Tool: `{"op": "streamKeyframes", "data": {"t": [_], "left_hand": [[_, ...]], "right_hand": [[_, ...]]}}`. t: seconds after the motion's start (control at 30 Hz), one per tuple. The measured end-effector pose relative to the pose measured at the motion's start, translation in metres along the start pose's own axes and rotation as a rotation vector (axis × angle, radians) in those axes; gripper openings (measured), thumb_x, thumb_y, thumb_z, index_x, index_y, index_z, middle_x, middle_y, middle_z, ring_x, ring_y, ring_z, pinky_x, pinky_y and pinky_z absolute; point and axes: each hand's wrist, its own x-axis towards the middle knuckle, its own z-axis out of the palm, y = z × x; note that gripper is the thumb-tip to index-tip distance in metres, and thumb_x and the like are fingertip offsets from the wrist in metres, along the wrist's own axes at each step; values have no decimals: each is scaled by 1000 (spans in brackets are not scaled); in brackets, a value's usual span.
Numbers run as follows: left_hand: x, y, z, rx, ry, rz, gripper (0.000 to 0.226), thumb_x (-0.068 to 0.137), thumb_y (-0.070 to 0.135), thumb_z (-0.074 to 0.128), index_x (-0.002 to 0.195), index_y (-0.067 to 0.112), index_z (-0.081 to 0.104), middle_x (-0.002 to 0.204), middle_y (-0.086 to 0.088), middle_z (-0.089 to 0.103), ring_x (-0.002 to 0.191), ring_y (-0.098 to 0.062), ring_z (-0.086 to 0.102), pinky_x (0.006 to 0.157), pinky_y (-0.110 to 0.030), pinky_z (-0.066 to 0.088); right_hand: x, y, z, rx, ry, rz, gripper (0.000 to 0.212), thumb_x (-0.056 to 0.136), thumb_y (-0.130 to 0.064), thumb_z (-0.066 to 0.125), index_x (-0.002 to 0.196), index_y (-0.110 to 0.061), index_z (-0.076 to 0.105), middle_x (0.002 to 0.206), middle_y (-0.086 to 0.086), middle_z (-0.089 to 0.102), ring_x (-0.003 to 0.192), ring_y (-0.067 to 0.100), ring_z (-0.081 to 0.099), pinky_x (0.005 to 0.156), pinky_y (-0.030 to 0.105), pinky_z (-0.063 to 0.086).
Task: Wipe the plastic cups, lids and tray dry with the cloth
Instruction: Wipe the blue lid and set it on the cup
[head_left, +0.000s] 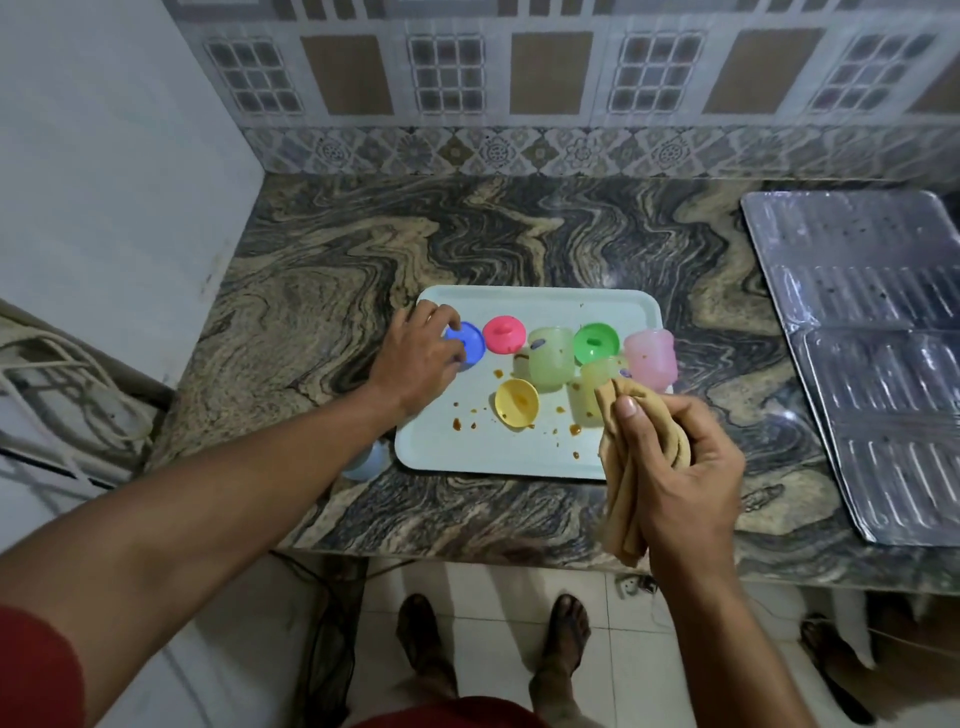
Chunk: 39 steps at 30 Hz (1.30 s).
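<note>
A pale green tray (483, 452) with brown drips lies on the marble counter. On it stand a blue lid (471, 343), a pink lid (505, 335), a green lid (596, 343), an upturned yellow lid (516, 402), a green cup (550, 364), a yellowish cup (589, 395) and a pink cup (652, 358). My left hand (421, 364) rests on the blue lid, fingers curled over its edge. My right hand (675, 467) holds a bunched tan cloth (623, 499) above the tray's near right corner. A light blue cup (369, 460) lies off the tray, partly hidden under my left forearm.
A ribbed steel drainboard (872, 353) covers the counter's right side. A white wall closes the left, patterned tiles the back. A white appliance with cables (62, 395) stands at the left. Below the counter edge are my sandalled feet on the tiled floor.
</note>
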Motion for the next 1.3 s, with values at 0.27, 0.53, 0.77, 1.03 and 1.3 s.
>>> {"op": "streamKeyframes", "data": {"t": [0.27, 0.53, 0.77, 1.03, 1.3], "left_hand": [[2, 18, -47, -825, 66, -496, 9, 90, 17, 81, 90, 21, 73, 88, 11, 75, 83, -4, 69, 81, -26, 52], [-31, 76, -131, -2128, 135, -862, 12, 87, 12, 64, 94, 21, 59, 103, -3, 79, 95, -11, 74, 82, -24, 47], [-49, 127, -154, -2180, 263, -730, 16, 92, 9, 68, 105, 17, 65, 130, -18, 69, 118, -29, 63, 115, -48, 40], [-60, 145, -162, -1806, 355, -483, 11, 97, 11, 62, 104, 20, 64, 122, -11, 75, 120, -23, 66, 108, -37, 47], [-77, 123, -168, -1691, 148, -318, 13, 97, 13, 64, 103, 4, 55, 100, -8, 72, 96, -15, 66, 89, -23, 50]], "right_hand": [[6, 0, 10, 51, -19, 28, 3, 98, -14, 74, 96, -16, 74, 85, -10, 74, 79, 4, 66, 73, 20, 54], [5, -20, 44, 167, 7, 11, 13, 90, -26, 70, 99, -16, 71, 87, -9, 74, 80, 5, 66, 76, 22, 53], [-12, -41, 77, 183, 48, -102, 10, 96, -14, 75, 94, -11, 65, 80, -10, 70, 73, 3, 63, 70, 19, 54], [-10, -50, 80, 13, 136, -278, 12, 89, -22, 75, 86, -23, 63, 74, -15, 67, 68, 8, 64, 67, 28, 54], [28, -62, 58, -117, -188, -344, 13, 86, -20, 80, 86, -14, 69, 74, -16, 74, 66, -4, 63, 64, 16, 49]]}}
